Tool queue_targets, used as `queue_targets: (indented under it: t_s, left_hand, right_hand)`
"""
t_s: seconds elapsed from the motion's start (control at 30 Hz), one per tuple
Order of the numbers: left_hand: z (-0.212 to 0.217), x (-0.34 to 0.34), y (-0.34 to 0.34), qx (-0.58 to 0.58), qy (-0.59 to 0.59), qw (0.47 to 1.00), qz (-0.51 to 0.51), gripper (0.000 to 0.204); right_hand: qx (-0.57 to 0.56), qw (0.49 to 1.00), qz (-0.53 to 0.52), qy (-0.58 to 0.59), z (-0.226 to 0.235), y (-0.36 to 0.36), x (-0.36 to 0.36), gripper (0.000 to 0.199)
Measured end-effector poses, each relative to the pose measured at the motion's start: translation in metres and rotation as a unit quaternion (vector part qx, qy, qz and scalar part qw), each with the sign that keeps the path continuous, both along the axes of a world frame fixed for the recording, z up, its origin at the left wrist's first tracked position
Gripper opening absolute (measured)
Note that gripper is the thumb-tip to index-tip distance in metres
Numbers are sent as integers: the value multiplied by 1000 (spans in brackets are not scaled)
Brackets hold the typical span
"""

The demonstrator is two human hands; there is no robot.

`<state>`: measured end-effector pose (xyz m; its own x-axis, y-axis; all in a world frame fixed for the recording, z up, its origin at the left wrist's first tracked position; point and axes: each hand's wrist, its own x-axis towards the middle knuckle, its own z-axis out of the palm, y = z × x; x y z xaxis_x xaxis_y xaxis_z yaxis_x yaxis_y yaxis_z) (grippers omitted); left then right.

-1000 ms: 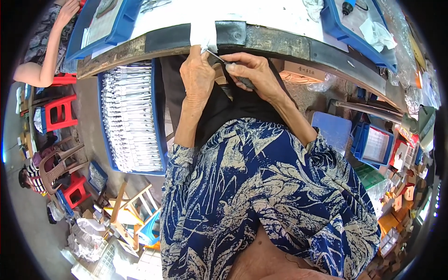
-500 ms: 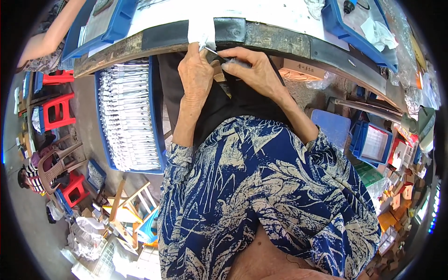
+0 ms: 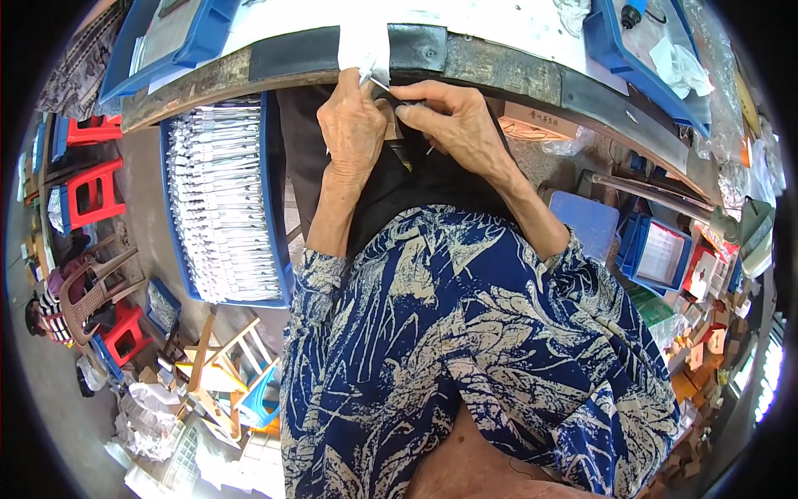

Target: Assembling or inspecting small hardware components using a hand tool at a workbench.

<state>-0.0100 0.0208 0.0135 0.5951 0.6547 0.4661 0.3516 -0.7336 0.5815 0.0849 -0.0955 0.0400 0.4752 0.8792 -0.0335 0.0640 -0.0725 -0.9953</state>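
Note:
At the table's front edge my left hand point(image 3: 352, 125) is closed, thumb and forefinger pinching a small silvery metal piece point(image 3: 364, 76). From it a thin metal rod point(image 3: 380, 83) slants toward my right forefinger. My right hand point(image 3: 460, 131) is curled close beside it, fingers bent with the thumb near the forefinger. A narrow pale tip point(image 3: 430, 151) pokes out below that hand; the rest of what it holds is hidden. Under the fingers a white strip point(image 3: 363, 46) hangs over the table edge point(image 3: 490, 68). Beneath my hands a brownish pointed thing point(image 3: 399, 145) shows against dark cloth.
Left of my legs stands a blue bin point(image 3: 278, 208) packed with rows of slim metal parts point(image 3: 220, 204). Blue trays point(image 3: 204, 37) sit on the table at both sides. Red stools point(image 3: 96, 193) and a seated person point(image 3: 51, 320) are at far left. A blue stool point(image 3: 586, 220) stands at right.
The other person's bare arm at the upper left has gone out of view. My hands stay at the table edge, with only small finger shifts; the whole view has moved slightly.

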Motion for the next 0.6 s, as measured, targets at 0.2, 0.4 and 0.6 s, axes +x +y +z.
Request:
queue_targets:
  t_s: [0.2,0.4,0.6]
  left_hand:
    - [3,-1,-1,24,9,1000,-2,14]
    - [2,2,0,63,-1,998,-11,8]
    - [-6,6,7,24,-8,1000,11,9]
  right_hand:
    - [-28,985,1,172,4,0,1,25]
    - [-44,950,-17,308,0,2,2,26]
    - [-24,921,12,390,-12,9,10,27]
